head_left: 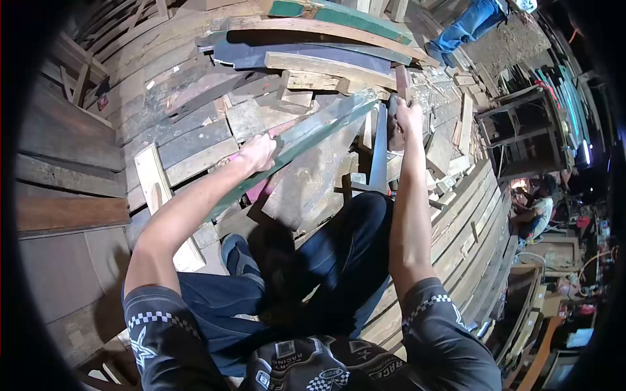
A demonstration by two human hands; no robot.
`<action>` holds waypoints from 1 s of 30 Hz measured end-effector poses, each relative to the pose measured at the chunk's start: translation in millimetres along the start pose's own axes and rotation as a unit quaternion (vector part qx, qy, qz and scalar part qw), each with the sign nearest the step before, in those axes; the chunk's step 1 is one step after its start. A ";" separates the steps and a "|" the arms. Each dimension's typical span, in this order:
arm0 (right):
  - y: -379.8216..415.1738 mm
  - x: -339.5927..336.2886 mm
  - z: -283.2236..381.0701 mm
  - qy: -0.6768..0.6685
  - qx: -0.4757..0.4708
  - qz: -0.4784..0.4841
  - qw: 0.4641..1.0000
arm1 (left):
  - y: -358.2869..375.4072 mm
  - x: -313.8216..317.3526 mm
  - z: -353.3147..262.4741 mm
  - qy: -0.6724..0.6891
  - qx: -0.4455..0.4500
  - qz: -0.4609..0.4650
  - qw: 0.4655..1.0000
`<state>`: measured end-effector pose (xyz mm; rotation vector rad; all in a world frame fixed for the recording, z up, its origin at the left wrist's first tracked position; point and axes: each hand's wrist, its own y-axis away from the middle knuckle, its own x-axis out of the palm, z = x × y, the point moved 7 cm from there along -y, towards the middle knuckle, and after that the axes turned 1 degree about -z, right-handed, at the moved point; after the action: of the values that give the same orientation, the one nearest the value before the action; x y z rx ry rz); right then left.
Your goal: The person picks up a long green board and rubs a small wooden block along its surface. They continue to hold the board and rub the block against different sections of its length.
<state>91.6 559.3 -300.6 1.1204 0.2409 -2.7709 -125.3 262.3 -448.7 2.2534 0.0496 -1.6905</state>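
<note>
My left hand (259,152) is closed around a long plank (313,133) with a green side, gripping it near its middle. The plank slants from lower left up toward the right, and its far end comes close to my right hand. My right hand (409,117) is closed at a dark, blocky piece (395,127); its exact kind is hard to make out. A reddish strip of wood (403,81) shows just beyond those fingers. Between my knee and the plank's far end lies a long, tapering grey-blue blade-like piece (379,150).
Stacked boards (326,62) lie ahead, some green or dark blue. A pale board (166,205) lies at left, near my shoe (241,255). Slats (466,228) run along the right. One person in jeans (466,29) stands ahead; another person (538,208) sits at right.
</note>
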 end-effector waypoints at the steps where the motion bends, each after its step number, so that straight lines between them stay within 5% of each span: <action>1: 4.8 -0.3 1.9 -0.005 0.013 0.012 1.000 | 2.1 -8.5 -0.4 0.000 -0.004 -0.024 1.000; 6: 13.9 2.3 4.4 -0.006 0.033 0.043 0.999 | 12.4 -17.1 7.6 -0.005 -0.023 -0.027 0.999; 7: 14.5 3.0 5.6 -0.007 0.035 0.052 0.998 | 12.7 -16.7 9.4 -0.004 -0.054 0.055 0.997; 13: 21.2 0.9 11.4 -0.020 0.025 0.049 0.998 | 10.2 -10.6 11.4 0.115 -0.065 -0.021 0.991; 15: 26.6 -0.4 19.5 0.007 0.029 0.060 0.998 | 17.1 -13.7 4.1 0.014 -0.073 -0.034 0.997; 20: 12.3 16.7 11.3 0.050 -0.035 0.088 0.994 | 5.3 7.1 3.7 0.000 -0.102 -0.082 0.991; 22: 0.6 31.5 -6.0 -0.087 -0.008 0.138 0.987 | 15.8 -6.8 -5.0 0.056 -0.102 -0.053 0.992; 23: 12.8 32.0 11.5 -0.084 -0.016 0.154 0.984 | 6.0 1.0 -1.8 0.007 -0.095 -0.169 0.981; 24: 2.8 37.3 7.7 -0.060 -0.045 0.161 0.984 | 10.0 -3.2 0.7 0.049 -0.124 -0.129 0.983; 25: -29.4 41.5 -12.9 0.046 -0.132 0.066 0.988 | 12.4 -12.8 -1.7 0.098 -0.144 -0.092 0.980; 26: -36.0 48.7 -16.7 0.031 -0.108 0.086 0.990 | 5.8 -12.6 3.4 0.121 -0.170 -0.017 0.978; 27: -38.6 48.9 -22.4 0.021 -0.083 0.104 0.991 | 5.8 -14.0 8.5 0.153 -0.172 -0.031 0.973; 29: -36.1 55.1 -5.4 0.107 -0.176 0.080 0.975 | -2.0 2.1 13.6 0.137 -0.234 -0.089 0.958; 30: -25.0 58.1 -3.5 0.043 -0.115 0.157 0.980 | -2.8 12.0 15.7 0.125 -0.285 -0.125 0.942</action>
<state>47.8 580.3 -341.3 1.1115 0.3496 -2.3547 -137.0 258.7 -464.5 2.0406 0.8064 -1.2584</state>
